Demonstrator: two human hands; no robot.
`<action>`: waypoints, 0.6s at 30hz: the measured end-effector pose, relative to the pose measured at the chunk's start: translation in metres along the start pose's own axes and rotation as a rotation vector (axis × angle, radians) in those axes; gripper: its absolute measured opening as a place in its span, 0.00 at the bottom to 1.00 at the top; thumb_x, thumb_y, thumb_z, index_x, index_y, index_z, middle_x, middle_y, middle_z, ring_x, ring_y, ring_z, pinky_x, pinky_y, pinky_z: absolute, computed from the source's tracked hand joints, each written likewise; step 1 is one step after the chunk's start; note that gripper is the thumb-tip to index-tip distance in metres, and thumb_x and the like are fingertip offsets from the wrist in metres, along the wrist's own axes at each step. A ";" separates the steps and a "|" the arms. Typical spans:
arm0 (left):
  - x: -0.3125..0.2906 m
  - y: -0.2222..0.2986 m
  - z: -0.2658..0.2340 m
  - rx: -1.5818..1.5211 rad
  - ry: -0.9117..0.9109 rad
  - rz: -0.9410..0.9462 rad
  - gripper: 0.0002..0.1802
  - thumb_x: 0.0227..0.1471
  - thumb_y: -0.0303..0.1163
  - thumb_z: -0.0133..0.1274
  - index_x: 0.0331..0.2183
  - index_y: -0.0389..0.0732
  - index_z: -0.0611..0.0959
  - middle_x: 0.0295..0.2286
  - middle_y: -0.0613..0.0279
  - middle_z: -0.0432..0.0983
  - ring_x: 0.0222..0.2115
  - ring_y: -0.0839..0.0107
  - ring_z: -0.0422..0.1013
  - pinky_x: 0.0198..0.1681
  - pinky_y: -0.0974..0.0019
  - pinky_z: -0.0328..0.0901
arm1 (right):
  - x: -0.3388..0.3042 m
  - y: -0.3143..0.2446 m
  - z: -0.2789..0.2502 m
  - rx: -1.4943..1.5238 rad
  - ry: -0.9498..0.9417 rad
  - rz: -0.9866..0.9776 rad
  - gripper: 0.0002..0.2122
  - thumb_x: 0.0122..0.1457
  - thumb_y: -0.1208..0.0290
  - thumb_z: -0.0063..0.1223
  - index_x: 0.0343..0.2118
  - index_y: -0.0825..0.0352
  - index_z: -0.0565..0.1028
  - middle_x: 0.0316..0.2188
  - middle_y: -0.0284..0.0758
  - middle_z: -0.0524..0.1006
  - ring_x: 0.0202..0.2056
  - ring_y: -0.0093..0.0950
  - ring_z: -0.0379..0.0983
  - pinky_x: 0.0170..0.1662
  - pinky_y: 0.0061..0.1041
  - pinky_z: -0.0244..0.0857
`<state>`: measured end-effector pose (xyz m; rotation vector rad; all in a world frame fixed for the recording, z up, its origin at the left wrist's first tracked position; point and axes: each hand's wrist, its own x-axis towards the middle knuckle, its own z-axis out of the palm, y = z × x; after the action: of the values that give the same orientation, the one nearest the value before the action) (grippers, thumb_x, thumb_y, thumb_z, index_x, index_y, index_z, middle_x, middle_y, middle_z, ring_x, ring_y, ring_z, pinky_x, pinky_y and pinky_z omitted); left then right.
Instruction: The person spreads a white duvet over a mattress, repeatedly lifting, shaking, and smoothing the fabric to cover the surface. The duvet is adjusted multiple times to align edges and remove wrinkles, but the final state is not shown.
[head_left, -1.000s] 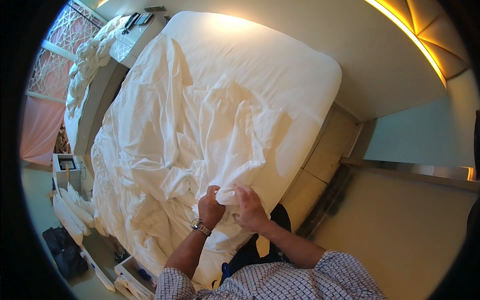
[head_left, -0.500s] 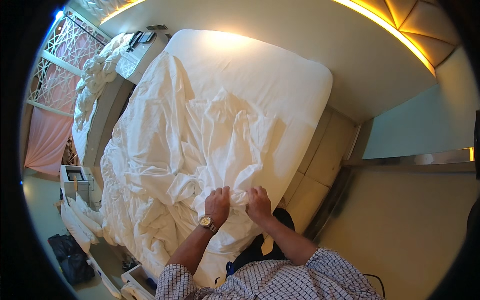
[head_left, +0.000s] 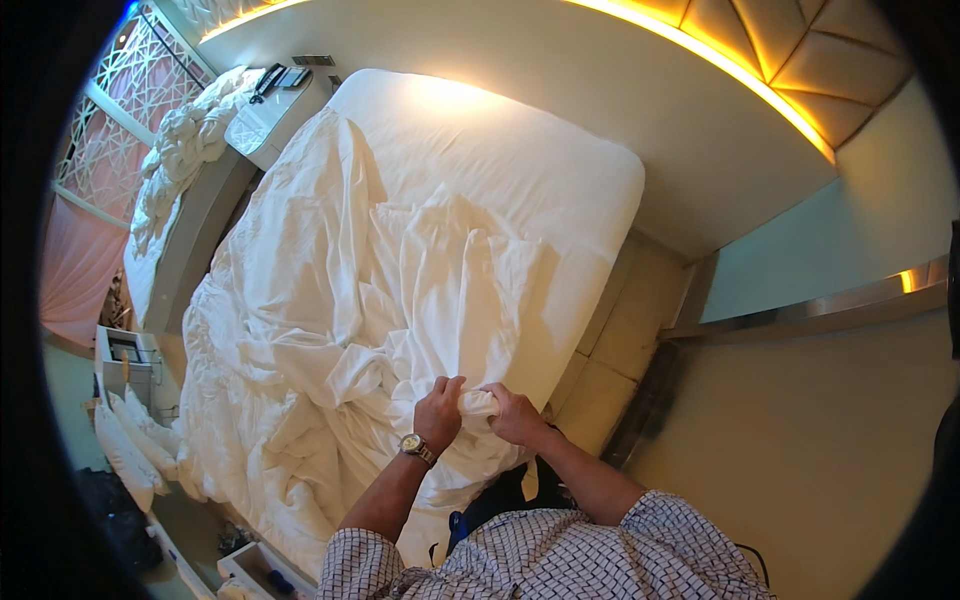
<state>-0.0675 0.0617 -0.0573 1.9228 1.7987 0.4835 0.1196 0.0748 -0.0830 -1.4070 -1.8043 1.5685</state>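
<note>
A rumpled heap of white bed linen (head_left: 430,290) lies over the mattress (head_left: 520,150), thin and creased in the middle and puffier towards the left. My left hand (head_left: 438,412), with a watch (head_left: 413,444) on its wrist, is closed on the near edge of this linen. Just beside it, my right hand (head_left: 515,415) grips the same edge. A short bunched strip of cloth shows between the two fists. Whatever lies under the folds is hidden.
A bedside cabinet (head_left: 270,130) with a telephone (head_left: 268,84) stands at the far left, beside a second bed with crumpled bedding (head_left: 180,140). Pillows (head_left: 128,445) and a dark bag (head_left: 112,520) are at the left. A wall (head_left: 780,450) rises on the right.
My right hand has turned inward and come closer to my left, the cloth between them now more bunched. The view has shifted slightly to the right.
</note>
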 end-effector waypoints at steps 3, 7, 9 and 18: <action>-0.010 -0.016 0.001 0.029 -0.025 0.036 0.19 0.49 0.20 0.52 0.45 0.44 0.78 0.37 0.55 0.75 0.31 0.49 0.76 0.33 0.51 0.72 | 0.001 -0.001 0.007 -0.018 -0.082 0.093 0.25 0.47 0.70 0.65 0.50 0.64 0.73 0.41 0.50 0.80 0.45 0.44 0.78 0.47 0.38 0.72; -0.020 -0.023 0.004 -0.013 -0.039 0.104 0.17 0.50 0.21 0.51 0.44 0.44 0.77 0.36 0.55 0.74 0.31 0.50 0.76 0.32 0.51 0.72 | -0.004 -0.030 0.005 -0.417 -0.142 0.255 0.22 0.47 0.64 0.65 0.46 0.64 0.76 0.39 0.49 0.80 0.44 0.44 0.78 0.46 0.40 0.72; -0.023 -0.026 0.006 -0.025 -0.020 0.133 0.14 0.51 0.23 0.50 0.42 0.44 0.77 0.36 0.54 0.74 0.30 0.50 0.76 0.31 0.50 0.71 | -0.009 -0.047 0.006 -0.536 -0.113 0.283 0.18 0.49 0.66 0.62 0.43 0.64 0.76 0.37 0.48 0.80 0.43 0.45 0.78 0.45 0.41 0.72; -0.016 -0.013 -0.010 -0.039 -0.045 0.095 0.15 0.52 0.24 0.50 0.43 0.42 0.75 0.38 0.52 0.72 0.29 0.48 0.76 0.31 0.48 0.71 | -0.007 -0.027 0.005 -0.661 0.298 -0.283 0.13 0.49 0.77 0.58 0.40 0.64 0.75 0.32 0.45 0.79 0.36 0.48 0.77 0.40 0.46 0.70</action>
<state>-0.0848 0.0467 -0.0556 1.9835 1.6632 0.4991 0.1070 0.0697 -0.0579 -1.4510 -2.2996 0.5966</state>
